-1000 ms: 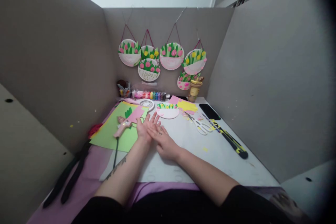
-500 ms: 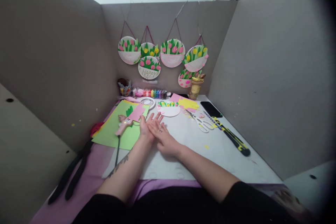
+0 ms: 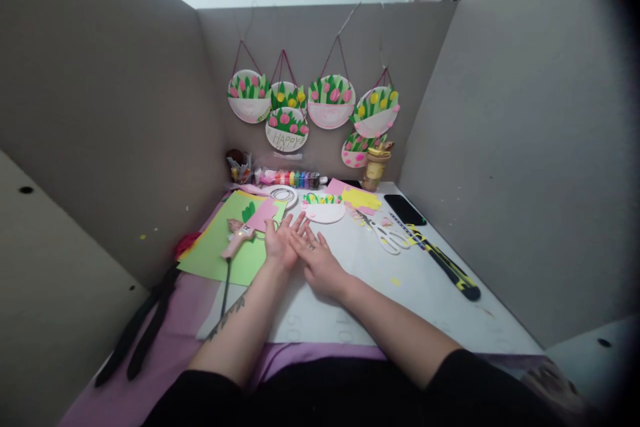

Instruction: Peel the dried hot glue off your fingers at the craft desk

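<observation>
Head camera view, looking down at a craft table boxed in by grey cardboard walls. At far left, black straps [image 3: 135,340] lie on a purple cloth [image 3: 170,320] that covers the near edge. Next comes a sheet of green paper [image 3: 215,250] with a pink glue gun [image 3: 237,237] lying on it, its black cord trailing toward the viewer, and a pink paper piece [image 3: 263,215] just beyond. The left hand [image 3: 280,243] lies palm up on the white mat [image 3: 400,300], fingers spread and loose, holding nothing, just right of the glue gun but not touching it. The right hand [image 3: 320,263] lies palm down, fingers extended flat, its fingertips laid over the left hand's fingers; it also grips nothing. Just past both hands sits a paper-plate flower basket [image 3: 323,209], white with green and pink cutouts. At the back wall stand a row of small paint pots [image 3: 295,179] and a yellow jar [image 3: 374,170], with finished flower baskets [image 3: 330,101] hanging above. Further right lie yellow paper [image 3: 361,198], white scissors [image 3: 387,237], a black phone [image 3: 404,209], and a black-and-yellow tool [image 3: 450,270] near the right wall.
</observation>
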A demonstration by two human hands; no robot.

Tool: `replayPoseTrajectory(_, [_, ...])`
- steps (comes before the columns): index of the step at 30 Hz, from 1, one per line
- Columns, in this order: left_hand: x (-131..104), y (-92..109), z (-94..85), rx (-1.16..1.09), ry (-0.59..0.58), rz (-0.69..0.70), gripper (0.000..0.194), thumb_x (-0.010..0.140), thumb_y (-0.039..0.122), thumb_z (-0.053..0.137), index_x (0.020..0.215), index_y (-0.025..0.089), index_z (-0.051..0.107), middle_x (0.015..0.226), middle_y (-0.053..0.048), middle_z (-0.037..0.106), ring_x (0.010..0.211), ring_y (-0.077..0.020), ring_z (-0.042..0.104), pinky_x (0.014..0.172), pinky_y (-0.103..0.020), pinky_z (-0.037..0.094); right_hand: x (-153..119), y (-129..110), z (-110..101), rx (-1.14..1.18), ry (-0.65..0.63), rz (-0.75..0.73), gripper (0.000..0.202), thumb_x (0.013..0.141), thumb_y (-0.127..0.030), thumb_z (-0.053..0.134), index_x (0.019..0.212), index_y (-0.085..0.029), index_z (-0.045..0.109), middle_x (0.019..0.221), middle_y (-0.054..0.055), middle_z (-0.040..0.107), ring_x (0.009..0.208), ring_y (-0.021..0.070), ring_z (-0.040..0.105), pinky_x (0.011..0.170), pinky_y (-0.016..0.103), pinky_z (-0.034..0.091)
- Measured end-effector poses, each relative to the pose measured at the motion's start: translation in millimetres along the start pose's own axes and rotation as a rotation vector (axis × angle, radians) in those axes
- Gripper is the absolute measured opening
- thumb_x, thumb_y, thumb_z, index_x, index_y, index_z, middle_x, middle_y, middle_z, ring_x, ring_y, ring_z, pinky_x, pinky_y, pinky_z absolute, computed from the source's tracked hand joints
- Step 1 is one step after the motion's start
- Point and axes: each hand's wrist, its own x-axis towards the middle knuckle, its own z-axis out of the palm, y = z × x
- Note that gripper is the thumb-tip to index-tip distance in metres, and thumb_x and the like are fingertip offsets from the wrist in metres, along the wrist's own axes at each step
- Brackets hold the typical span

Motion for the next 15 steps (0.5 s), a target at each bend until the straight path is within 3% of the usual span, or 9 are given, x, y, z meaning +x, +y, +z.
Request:
replayPoseTrajectory(4, [-0.6, 0.0, 2.0, 0.003, 0.021, 0.038, 0.074, 0.089, 0.070, 0.014, 0.136, 0.020, 0.041, 0.137, -0.018, 0.054, 0.118, -0.0291, 0.058, 0.080, -0.043, 0.053, -1.1, -2.9, -0.2, -0.002, -0.017, -0.117, 0.086, 0.066, -0.003, 0.045, 0.150, -0.019, 0.030, 0.158, 0.005, 0.023, 0.150, 0.0252, -0.002, 0.117, 0.061, 0.010])
replayPoseTrajectory(9, [-2.7, -6.0, 4.1, -0.023, 0.035, -0.040, 0.074, 0.088, 0.070, 0.024, 0.137, 0.017, 0.038, 0.132, -0.021, 0.056, 0.115, -0.0308, 0.059, 0.082, -0.047, 0.053, 1.2, -1.9, 0.6, -0.075, 0.062, 0.015, 0.084, 0.068, -0.002, 0.042, 0.150, -0.017, 0.030, 0.157, 0.008, 0.027, 0.150, 0.0274, 0.001, 0.115, 0.065, 0.006])
replayPoseTrajectory(15, [-1.3, -6.2, 3.4, -0.015, 0.017, 0.019, 0.073, 0.088, 0.071, 0.018, 0.135, 0.019, 0.041, 0.133, -0.019, 0.056, 0.113, -0.0291, 0.061, 0.078, -0.043, 0.054, -0.6, -2.7, 1.1, -0.034, 0.035, -0.086, 0.084, 0.068, -0.005, 0.045, 0.149, -0.021, 0.031, 0.157, 0.004, 0.027, 0.150, 0.0252, -0.002, 0.117, 0.062, 0.008])
